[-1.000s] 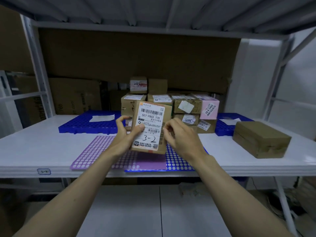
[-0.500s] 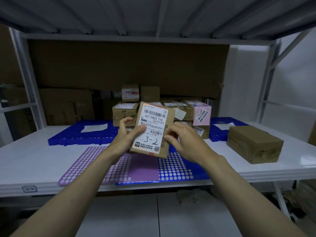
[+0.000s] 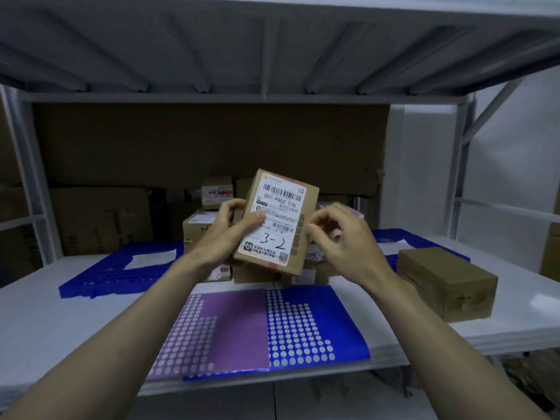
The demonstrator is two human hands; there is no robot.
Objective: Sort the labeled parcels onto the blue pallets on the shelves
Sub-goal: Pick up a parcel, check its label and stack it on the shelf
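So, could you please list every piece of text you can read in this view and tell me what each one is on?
"507-P802 T70": printed on the white label of the held parcel, gripped by the left hand.
"3-2": handwritten lower on the same label.
Barcodes, small print and QR code on that label: too small to read.
Red scrawl on the label of a back box: illegible.
Labels on the other stacked boxes: blurred or hidden.

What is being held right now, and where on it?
The left hand grips the labeled parcel by its left edge, thumb on the label. The right hand touches its right edge.
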